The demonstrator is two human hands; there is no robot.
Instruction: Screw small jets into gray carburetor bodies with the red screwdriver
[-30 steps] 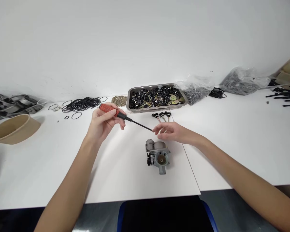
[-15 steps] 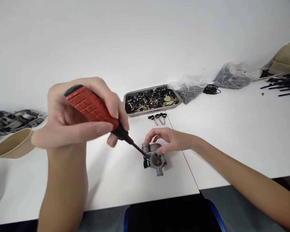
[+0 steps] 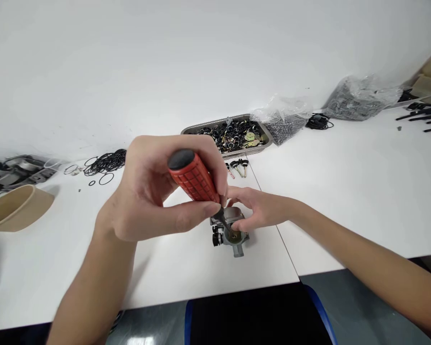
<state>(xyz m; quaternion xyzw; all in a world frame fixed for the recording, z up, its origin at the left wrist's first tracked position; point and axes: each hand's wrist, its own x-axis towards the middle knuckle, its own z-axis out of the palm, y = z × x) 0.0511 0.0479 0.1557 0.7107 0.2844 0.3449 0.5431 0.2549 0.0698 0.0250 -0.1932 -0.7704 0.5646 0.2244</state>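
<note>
My left hand [image 3: 165, 191] grips a screwdriver [image 3: 197, 182] with a red, black-capped handle. Its dark shaft slants down to the right, and the tip is at the round brass-coloured plate in the bore of a grey metal carburetor [image 3: 238, 250]. Fingers of my right hand [image 3: 255, 206] are bent around the carburetor's upper part and hold it on the white table. A black fitting sticks out of the carburetor's left side. Just behind it lie several small black-headed parts [image 3: 239, 166], partly covered by my left hand.
A metal tray [image 3: 267, 141] of small parts stands at the back, beside plastic bags [image 3: 287, 122] of parts. Black rubber rings [image 3: 109, 163] lie at back left. A beige container [image 3: 32, 211] and metal castings [image 3: 17, 172] are far left. Black rods [image 3: 427, 112] lie far right.
My left hand has moved right with the screwdriver, now held more steeply. The tip has shifted from the bore's left rim to the brass-coloured plate. My right hand stays on the carburetor.
</note>
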